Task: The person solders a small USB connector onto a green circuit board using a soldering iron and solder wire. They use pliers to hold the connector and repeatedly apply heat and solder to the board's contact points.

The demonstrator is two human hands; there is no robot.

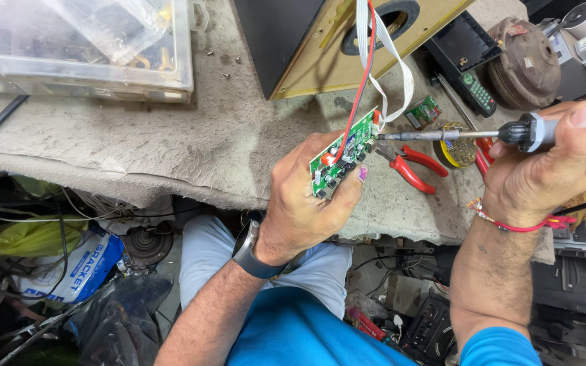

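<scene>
My left hand (306,200) grips a small green circuit board (344,152) above the front edge of the workbench, tilted up to the right. A red wire (361,74) and a white ribbon cable (391,61) run from the board up to a speaker box. My right hand (554,166) holds a soldering iron (510,133) by its grey handle. Its metal tip points left and touches the board's upper right end.
Red-handled pliers (412,166) lie on the worn bench (171,142) beside a round flux tin (458,150). A clear parts box (83,47) sits at back left, a black-and-tan speaker box (320,41) at back centre, a remote (477,91) and a rusty round part (525,61) at right. Loose screws lie near the boxes.
</scene>
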